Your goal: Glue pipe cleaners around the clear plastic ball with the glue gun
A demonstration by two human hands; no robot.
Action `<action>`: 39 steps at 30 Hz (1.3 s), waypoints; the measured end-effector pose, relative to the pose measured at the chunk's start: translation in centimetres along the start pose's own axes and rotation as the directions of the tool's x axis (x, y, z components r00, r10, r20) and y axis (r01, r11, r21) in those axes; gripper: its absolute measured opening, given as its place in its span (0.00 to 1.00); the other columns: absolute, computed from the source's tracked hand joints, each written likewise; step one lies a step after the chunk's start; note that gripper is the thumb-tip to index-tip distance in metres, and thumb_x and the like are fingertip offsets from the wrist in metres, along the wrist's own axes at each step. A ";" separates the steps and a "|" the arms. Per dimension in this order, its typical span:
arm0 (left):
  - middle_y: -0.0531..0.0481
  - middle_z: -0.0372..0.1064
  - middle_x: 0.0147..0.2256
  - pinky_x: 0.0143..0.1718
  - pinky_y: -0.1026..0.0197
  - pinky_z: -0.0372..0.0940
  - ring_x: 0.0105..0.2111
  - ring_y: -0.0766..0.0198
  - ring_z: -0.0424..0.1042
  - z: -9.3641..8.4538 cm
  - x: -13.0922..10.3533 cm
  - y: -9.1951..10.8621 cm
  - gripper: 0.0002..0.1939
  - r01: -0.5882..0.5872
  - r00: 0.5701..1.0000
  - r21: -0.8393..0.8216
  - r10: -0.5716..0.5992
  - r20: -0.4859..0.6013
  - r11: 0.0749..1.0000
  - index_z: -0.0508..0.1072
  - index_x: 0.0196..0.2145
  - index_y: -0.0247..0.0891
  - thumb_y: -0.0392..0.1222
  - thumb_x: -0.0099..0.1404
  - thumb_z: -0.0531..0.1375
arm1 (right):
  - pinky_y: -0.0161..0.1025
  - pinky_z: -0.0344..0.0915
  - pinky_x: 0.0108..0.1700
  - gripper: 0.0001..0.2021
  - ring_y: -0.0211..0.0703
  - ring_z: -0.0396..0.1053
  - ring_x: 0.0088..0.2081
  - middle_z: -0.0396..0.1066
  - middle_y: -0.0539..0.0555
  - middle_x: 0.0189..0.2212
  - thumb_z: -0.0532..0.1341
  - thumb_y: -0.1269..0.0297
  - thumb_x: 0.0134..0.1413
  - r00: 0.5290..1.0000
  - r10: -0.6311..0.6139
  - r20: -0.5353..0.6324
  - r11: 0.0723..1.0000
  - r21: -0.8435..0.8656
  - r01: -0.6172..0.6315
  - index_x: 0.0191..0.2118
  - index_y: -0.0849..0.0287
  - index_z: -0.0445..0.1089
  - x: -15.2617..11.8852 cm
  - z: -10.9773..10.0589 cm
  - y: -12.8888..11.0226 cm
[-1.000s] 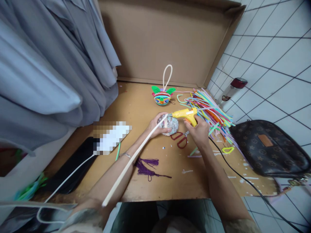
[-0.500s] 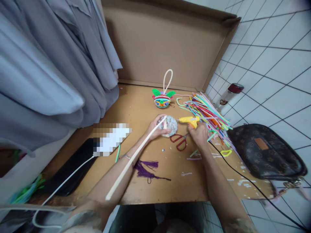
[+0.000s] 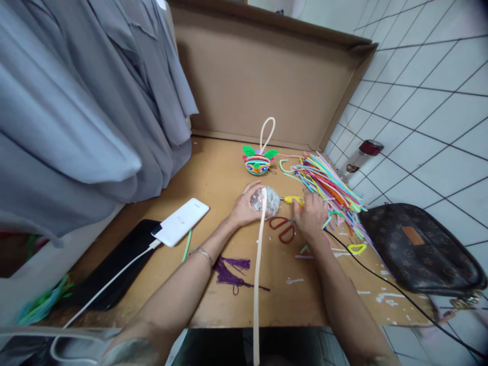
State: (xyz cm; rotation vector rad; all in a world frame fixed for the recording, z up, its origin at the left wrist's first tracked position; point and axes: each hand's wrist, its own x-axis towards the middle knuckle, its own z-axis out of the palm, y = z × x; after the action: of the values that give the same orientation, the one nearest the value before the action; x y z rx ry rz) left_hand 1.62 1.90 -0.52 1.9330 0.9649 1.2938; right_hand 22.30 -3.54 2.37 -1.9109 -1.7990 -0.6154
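Observation:
My left hand (image 3: 247, 204) is wrapped round a pale, mottled ball (image 3: 273, 199) just above the table. A long cream pipe cleaner (image 3: 258, 269) runs from the ball's top down towards me, past the table's front edge. My right hand (image 3: 310, 212) is closed over the yellow hot glue gun (image 3: 293, 200), covering its handle and most of its body. The gun's nozzle points left, close to the ball. Red-handled scissors (image 3: 285, 234) lie between my hands. Behind the ball stands a colourful lion-head ornament (image 3: 257, 163) with green ears and a cream loop.
A heap of coloured pipe cleaners (image 3: 331, 183) lies right of the gun, near a brown bag (image 3: 419, 244) and a bottle (image 3: 360, 157). Purple tassels (image 3: 232, 272) lie in front. A white phone (image 3: 183, 221) charges at left. The gun's black cord (image 3: 366, 267) runs right.
The pipe cleaner has swung from lying across my left forearm to hanging nearly straight towards me. The glue gun has tipped lower, and my right hand now covers more of it.

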 end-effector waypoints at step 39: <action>0.46 0.71 0.51 0.56 0.51 0.66 0.51 0.50 0.72 -0.2 -0.5 1.1 0.37 0.069 0.996 -0.039 -0.066 0.067 0.997 0.71 0.52 0.39 0.39 0.41 0.69 | 0.45 0.73 0.46 0.11 0.44 0.77 0.42 0.79 0.58 0.38 0.56 0.71 0.62 0.808 -0.250 -0.534 0.591 0.577 0.564 0.41 0.56 0.76 -1.8 0.9 -4.3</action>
State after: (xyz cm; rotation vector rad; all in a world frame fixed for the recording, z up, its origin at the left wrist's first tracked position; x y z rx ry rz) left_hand 1.56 0.87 0.20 1.8834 0.9555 1.1951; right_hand 17.92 -4.23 0.62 -0.7541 -1.8274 -0.3173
